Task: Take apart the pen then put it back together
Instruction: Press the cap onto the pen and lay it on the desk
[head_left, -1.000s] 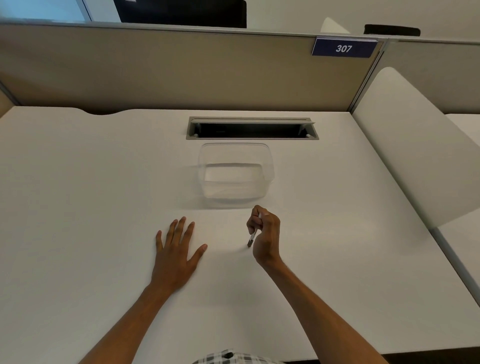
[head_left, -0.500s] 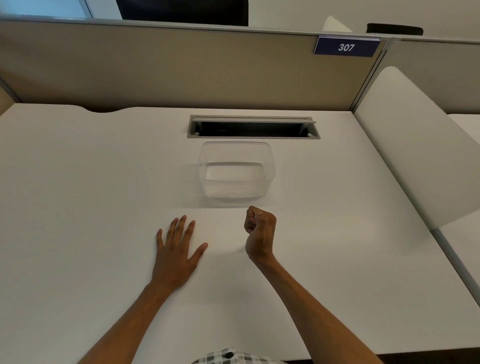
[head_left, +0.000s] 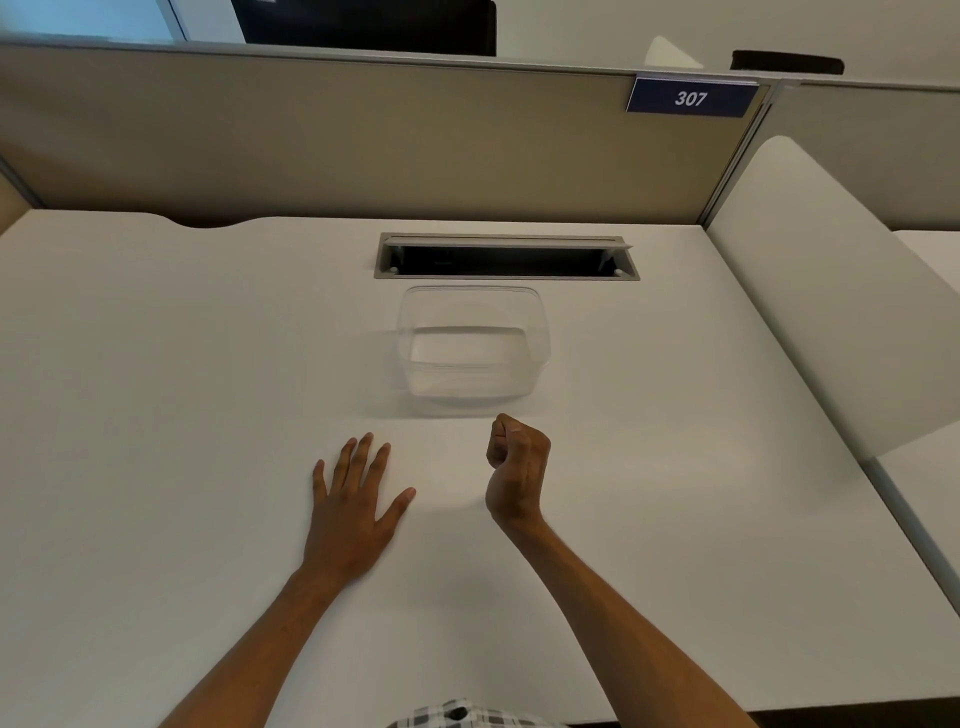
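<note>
A clear plastic tub (head_left: 474, 345) stood on the white counter (head_left: 156, 389) just in front of the cable slot (head_left: 506, 257); nothing showed inside it. The right hand (head_left: 517, 467) was held just before the tub's near wall, fingers curled into a fist. The pen was not visible, and whether the fist enclosed it could not be told. The left hand (head_left: 353, 506) lay flat beside it, fingers spread. Bare counter stretched left and right to the partition (head_left: 311, 140).
</note>
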